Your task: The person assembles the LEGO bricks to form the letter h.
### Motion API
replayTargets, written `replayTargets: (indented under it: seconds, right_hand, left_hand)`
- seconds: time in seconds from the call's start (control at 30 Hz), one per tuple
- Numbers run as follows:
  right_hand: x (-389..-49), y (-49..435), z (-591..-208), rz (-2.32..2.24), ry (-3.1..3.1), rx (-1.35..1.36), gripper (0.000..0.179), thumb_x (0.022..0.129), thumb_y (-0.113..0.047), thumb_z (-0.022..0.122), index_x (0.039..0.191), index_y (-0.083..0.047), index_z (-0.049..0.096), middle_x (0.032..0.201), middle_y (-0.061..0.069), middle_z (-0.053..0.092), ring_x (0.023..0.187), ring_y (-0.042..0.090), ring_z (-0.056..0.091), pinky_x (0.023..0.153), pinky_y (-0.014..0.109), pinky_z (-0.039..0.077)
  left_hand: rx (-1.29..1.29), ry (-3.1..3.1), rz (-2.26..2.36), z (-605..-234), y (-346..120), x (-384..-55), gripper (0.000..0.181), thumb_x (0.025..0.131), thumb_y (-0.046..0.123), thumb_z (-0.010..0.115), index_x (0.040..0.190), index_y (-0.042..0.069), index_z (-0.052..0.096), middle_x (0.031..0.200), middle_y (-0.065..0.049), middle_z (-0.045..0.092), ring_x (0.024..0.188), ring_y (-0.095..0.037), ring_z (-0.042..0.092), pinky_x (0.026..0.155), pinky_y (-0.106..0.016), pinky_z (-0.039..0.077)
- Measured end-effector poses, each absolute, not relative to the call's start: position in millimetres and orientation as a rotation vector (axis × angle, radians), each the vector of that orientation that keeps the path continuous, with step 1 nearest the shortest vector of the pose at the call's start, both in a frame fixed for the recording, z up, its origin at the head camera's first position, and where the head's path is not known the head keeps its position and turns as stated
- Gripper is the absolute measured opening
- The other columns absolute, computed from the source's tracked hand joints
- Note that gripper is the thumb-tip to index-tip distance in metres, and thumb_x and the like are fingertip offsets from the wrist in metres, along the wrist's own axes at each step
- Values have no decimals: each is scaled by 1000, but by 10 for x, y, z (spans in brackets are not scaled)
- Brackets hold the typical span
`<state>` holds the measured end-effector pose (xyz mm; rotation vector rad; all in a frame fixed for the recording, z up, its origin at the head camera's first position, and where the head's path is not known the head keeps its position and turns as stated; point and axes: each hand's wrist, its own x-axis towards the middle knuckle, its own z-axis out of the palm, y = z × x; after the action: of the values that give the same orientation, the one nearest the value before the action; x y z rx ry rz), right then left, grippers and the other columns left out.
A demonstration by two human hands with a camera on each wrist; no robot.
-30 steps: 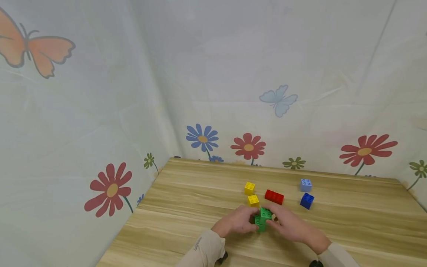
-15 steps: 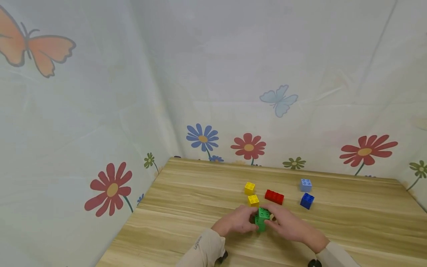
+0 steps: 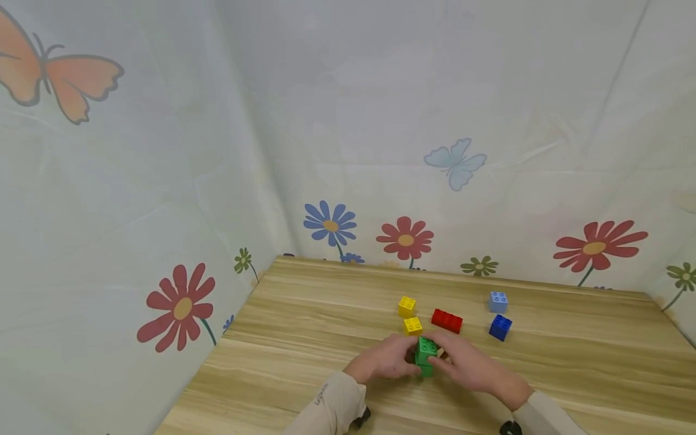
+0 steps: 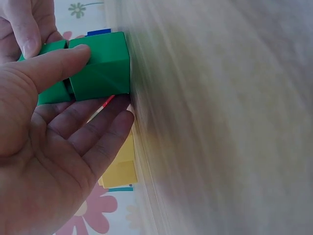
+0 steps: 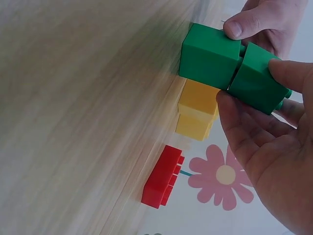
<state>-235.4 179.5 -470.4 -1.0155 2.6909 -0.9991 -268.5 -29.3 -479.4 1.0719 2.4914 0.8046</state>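
Two green toy bricks stand one over the other on the table. My left hand grips the lower green brick, its thumb on the near side and fingers behind. From the right, my right hand pinches the upper green brick between thumb and fingers. In the right wrist view the upper brick sits slightly tilted on the lower one's studs, with a thin gap between them. The left wrist view shows that gap too, beside my left thumb.
Beyond the hands lie two yellow bricks and a longer red brick. Further right are a light blue brick and a dark blue brick. A flower-printed curtain borders the wooden table at back and left.
My right hand has brought the upper green brick leftward, from offset at the right to over the lower brick. My left hand and the lower brick have stayed nearly still.
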Motion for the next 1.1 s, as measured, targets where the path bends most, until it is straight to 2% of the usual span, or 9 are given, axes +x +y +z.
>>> replayTargets:
  seconds: [0.37, 0.57, 0.8, 1.1]
  right_hand:
    - [-2370, 1771, -4691, -947, 2705, -949, 43, 95, -28, 59, 133, -12, 49, 123, -3, 54, 98, 10, 53, 81, 29, 51]
    - [-2381, 1742, -4680, -926, 2717, -971, 43, 92, -23, 63, 132, -10, 51, 123, -1, 55, 96, 11, 54, 79, 29, 51]
    - [-2359, 1693, -4668, -842, 2777, -989, 50, 84, -14, 73, 130, -11, 53, 124, 1, 54, 99, 15, 53, 81, 29, 51]
    - [-2329, 1666, -4634, -822, 2806, -1036, 50, 81, -11, 75, 126, -9, 54, 119, 0, 56, 97, 14, 54, 77, 28, 52]
  left_hand:
    - [1034, 2484, 798, -4828, -291, -2701, 29, 87, 20, 70, 113, 18, 58, 105, 12, 63, 91, 4, 54, 81, -18, 44]
    - [1002, 2489, 800, -4835, -291, -2700, 30, 86, 20, 71, 113, 18, 58, 104, 12, 64, 89, 4, 54, 80, -18, 45]
    - [988, 2480, 808, -4815, -293, -2684, 29, 87, 20, 71, 113, 19, 59, 101, 13, 64, 86, 4, 53, 78, -18, 44]
    - [1000, 2482, 795, -4842, -286, -2708, 32, 86, 19, 71, 116, 19, 58, 102, 13, 64, 88, 4, 54, 79, -18, 45]
